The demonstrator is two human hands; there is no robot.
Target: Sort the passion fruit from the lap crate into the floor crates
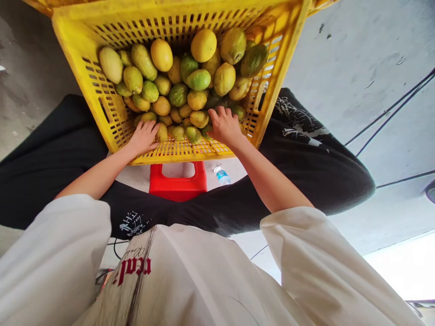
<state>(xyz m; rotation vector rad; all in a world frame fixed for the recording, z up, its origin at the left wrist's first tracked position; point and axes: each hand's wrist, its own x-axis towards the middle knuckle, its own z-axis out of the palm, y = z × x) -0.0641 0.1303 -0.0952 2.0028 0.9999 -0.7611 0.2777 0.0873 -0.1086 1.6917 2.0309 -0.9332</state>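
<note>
Many lemons, some yellow and some green, lie heaped in a yellow plastic crate (292, 45) with slotted walls. My left hand (144, 136) rests at the crate's near left, fingers spread, its fingertips against a yellow lemon (161, 133). Over the near right part of the heap, my right hand (224, 126) has its fingers apart and slightly bent, close to a greenish lemon (206, 131). Its palm side is hidden, and no lemon shows in its grasp. Larger yellow lemons (203, 45) lie toward the far side.
A red plastic stool (178, 186) stands under the crate's near edge. Beside it is a clear bottle with a blue label (222, 175). My legs in black trousers (316, 154) flank the crate. Dark cables (390, 111) run across the grey floor on the right.
</note>
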